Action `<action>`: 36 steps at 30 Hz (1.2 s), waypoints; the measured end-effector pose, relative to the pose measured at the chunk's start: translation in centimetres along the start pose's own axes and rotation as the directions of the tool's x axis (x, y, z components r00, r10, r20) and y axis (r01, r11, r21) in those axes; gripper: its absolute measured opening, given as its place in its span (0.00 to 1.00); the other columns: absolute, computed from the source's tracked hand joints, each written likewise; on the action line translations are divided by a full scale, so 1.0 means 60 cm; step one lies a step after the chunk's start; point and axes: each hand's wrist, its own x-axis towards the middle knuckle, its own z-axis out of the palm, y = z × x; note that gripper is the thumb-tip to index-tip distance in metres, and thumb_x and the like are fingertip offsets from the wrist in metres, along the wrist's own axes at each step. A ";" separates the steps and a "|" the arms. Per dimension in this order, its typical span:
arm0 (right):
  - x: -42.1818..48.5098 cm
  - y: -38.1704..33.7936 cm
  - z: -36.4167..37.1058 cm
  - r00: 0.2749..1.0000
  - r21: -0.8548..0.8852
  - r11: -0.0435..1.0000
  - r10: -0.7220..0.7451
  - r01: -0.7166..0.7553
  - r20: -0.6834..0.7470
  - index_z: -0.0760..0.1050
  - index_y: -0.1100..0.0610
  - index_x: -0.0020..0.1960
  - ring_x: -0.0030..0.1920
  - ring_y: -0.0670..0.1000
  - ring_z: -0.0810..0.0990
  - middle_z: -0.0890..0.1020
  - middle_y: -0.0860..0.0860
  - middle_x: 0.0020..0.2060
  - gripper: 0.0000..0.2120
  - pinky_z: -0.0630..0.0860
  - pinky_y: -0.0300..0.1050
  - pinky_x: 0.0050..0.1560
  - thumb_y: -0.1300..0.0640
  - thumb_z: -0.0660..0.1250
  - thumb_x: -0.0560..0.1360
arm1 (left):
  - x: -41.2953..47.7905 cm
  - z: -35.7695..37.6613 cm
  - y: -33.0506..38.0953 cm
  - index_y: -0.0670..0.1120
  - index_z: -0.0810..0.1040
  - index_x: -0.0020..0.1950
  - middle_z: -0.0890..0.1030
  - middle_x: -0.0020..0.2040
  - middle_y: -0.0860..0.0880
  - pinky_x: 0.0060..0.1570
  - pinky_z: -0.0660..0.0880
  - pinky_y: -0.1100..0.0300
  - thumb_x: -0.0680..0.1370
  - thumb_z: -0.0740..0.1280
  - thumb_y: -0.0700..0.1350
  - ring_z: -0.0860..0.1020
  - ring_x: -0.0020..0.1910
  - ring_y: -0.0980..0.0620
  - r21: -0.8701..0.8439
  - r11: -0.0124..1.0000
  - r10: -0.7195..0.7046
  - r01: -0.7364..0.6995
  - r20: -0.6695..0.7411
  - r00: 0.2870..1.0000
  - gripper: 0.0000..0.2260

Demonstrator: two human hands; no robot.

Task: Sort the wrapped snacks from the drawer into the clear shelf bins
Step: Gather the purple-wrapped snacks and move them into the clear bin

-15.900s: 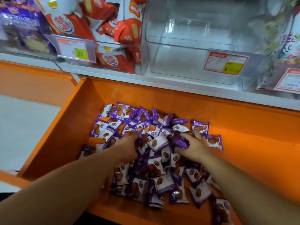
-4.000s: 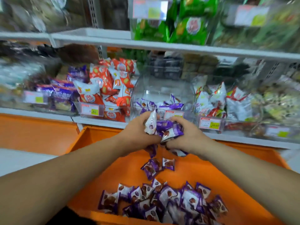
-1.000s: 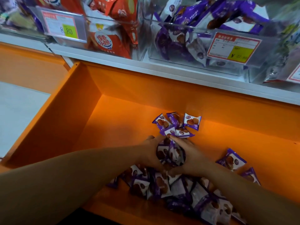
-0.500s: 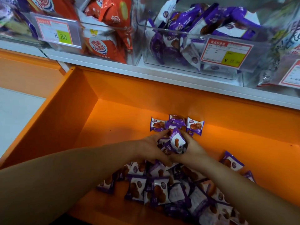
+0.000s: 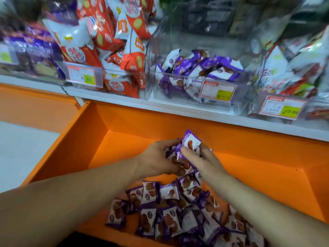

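1. Curled fingers of the left hand (image 5: 154, 161) and right hand (image 5: 206, 161) together grip one bunch of purple wrapped snacks (image 5: 189, 143).
2. The bunch hangs over the orange drawer (image 5: 124, 145), towards its back wall.
3. Loose packets (image 5: 169, 211) lie heaped along the drawer's front edge.
4. Above the back edge, a clear bin (image 5: 178, 32) holds matching packets.
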 end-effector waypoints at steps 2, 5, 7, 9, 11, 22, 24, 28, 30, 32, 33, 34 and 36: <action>-0.024 -0.043 0.004 0.998 0.035 0.998 -0.048 0.049 -0.050 0.74 0.30 0.61 0.62 0.36 0.76 0.77 0.33 0.62 0.16 0.70 0.44 0.65 0.28 0.61 0.77 | -0.031 -0.011 0.036 0.54 0.74 0.73 0.87 0.52 0.51 0.46 0.82 0.56 0.66 0.82 0.35 0.86 0.48 0.51 -0.008 0.998 0.065 -0.066 -0.021 0.998 0.39; -0.067 -0.115 0.006 0.990 0.065 0.989 -0.132 0.135 -0.050 0.73 0.30 0.56 0.52 0.26 0.76 0.76 0.27 0.57 0.06 0.72 0.27 0.50 0.37 0.59 0.81 | -0.080 -0.026 0.087 0.53 0.75 0.73 0.86 0.54 0.52 0.46 0.81 0.61 0.66 0.82 0.34 0.86 0.50 0.54 -0.010 0.985 0.170 -0.171 -0.076 0.983 0.39; -0.100 -0.169 0.009 0.985 0.009 0.985 -0.171 0.172 -0.032 0.69 0.30 0.51 0.43 0.20 0.73 0.71 0.24 0.52 0.03 0.71 0.23 0.42 0.40 0.60 0.82 | -0.112 -0.035 0.123 0.52 0.75 0.72 0.86 0.54 0.53 0.48 0.81 0.62 0.66 0.82 0.33 0.85 0.51 0.54 -0.002 0.969 0.247 -0.248 -0.102 0.964 0.38; -0.128 -0.213 0.003 0.977 -0.009 0.978 -0.208 0.208 -0.055 0.67 0.30 0.47 0.42 0.20 0.69 0.66 0.24 0.49 0.06 0.69 0.24 0.43 0.41 0.62 0.81 | -0.137 -0.040 0.161 0.53 0.76 0.71 0.86 0.54 0.54 0.50 0.81 0.62 0.66 0.82 0.33 0.85 0.52 0.55 0.037 0.948 0.318 -0.316 -0.125 0.940 0.37; -0.138 -0.247 -0.014 0.963 -0.014 0.969 -0.249 0.249 -0.107 0.74 0.31 0.52 0.50 0.24 0.73 0.71 0.25 0.56 0.03 0.69 0.29 0.55 0.40 0.64 0.80 | -0.154 -0.042 0.204 0.55 0.77 0.70 0.87 0.54 0.54 0.51 0.82 0.59 0.66 0.82 0.33 0.86 0.51 0.54 0.067 0.922 0.387 -0.381 -0.147 0.910 0.37; 0.032 -0.429 -0.142 0.761 -0.519 0.706 -0.631 0.482 -0.150 0.74 0.41 0.69 0.57 0.33 0.75 0.74 0.45 0.57 0.20 0.70 0.42 0.67 0.38 0.61 0.80 | -0.013 -0.112 0.405 0.47 0.76 0.70 0.87 0.51 0.48 0.43 0.79 0.67 0.66 0.80 0.30 0.84 0.42 0.57 0.191 0.832 0.555 -0.521 -0.254 0.792 0.35; 0.073 -0.429 -0.163 0.825 -0.666 0.649 -0.558 0.369 -0.087 0.68 0.40 0.75 0.64 0.41 0.74 0.75 0.47 0.63 0.31 0.69 0.47 0.71 0.28 0.57 0.75 | 0.026 -0.129 0.409 0.46 0.68 0.78 0.85 0.57 0.50 0.48 0.78 0.68 0.67 0.80 0.29 0.83 0.46 0.60 0.229 0.855 0.512 -0.466 -0.223 0.830 0.43; 0.115 -0.420 -0.185 0.885 -0.912 0.369 -0.465 0.178 -0.016 0.60 0.40 0.80 0.75 0.56 0.68 0.72 0.51 0.74 0.41 0.67 0.54 0.73 0.29 0.60 0.69 | 0.048 -0.149 0.409 0.52 0.46 0.84 0.77 0.64 0.52 0.51 0.77 0.69 0.69 0.79 0.35 0.81 0.53 0.57 0.440 0.856 0.382 -0.272 -0.186 0.905 0.55; 0.113 -0.414 -0.181 0.853 -0.878 0.425 -0.521 0.219 -0.039 0.67 0.45 0.77 0.73 0.54 0.70 0.73 0.50 0.72 0.35 0.68 0.51 0.73 0.38 0.69 0.72 | 0.038 -0.153 0.408 0.52 0.50 0.84 0.75 0.70 0.51 0.53 0.78 0.66 0.72 0.76 0.35 0.80 0.57 0.55 0.482 0.838 0.404 -0.258 -0.230 0.885 0.49; 0.099 -0.403 -0.172 0.807 -0.856 0.450 -0.586 0.256 -0.067 0.73 0.47 0.73 0.69 0.52 0.74 0.76 0.48 0.68 0.28 0.72 0.50 0.69 0.44 0.71 0.75 | 0.021 -0.157 0.391 0.50 0.59 0.82 0.71 0.75 0.49 0.60 0.76 0.63 0.73 0.74 0.37 0.78 0.64 0.51 0.576 0.778 0.487 -0.249 -0.304 0.819 0.41; 0.087 -0.394 -0.167 0.783 -0.856 0.443 -0.618 0.268 -0.074 0.75 0.47 0.71 0.66 0.51 0.76 0.78 0.47 0.65 0.25 0.74 0.52 0.66 0.43 0.70 0.75 | 0.012 -0.158 0.377 0.49 0.65 0.80 0.72 0.75 0.48 0.64 0.73 0.62 0.74 0.74 0.38 0.76 0.67 0.50 0.644 0.725 0.548 -0.243 -0.327 0.770 0.36; 0.073 -0.383 -0.160 0.757 -0.855 0.432 -0.649 0.287 -0.073 0.77 0.46 0.68 0.64 0.52 0.77 0.79 0.46 0.62 0.23 0.76 0.54 0.62 0.42 0.68 0.74 | 0.003 -0.158 0.361 0.49 0.69 0.77 0.74 0.72 0.48 0.65 0.71 0.62 0.74 0.73 0.39 0.75 0.67 0.50 0.701 0.666 0.614 -0.254 -0.322 0.720 0.32; 0.043 -0.356 -0.144 0.729 -0.846 0.422 -0.682 0.325 -0.060 0.80 0.47 0.62 0.59 0.51 0.78 0.80 0.45 0.55 0.21 0.79 0.55 0.56 0.41 0.65 0.72 | -0.014 -0.151 0.327 0.49 0.76 0.71 0.78 0.61 0.51 0.58 0.71 0.69 0.75 0.73 0.40 0.77 0.57 0.59 0.741 0.600 0.690 -0.301 -0.290 0.664 0.25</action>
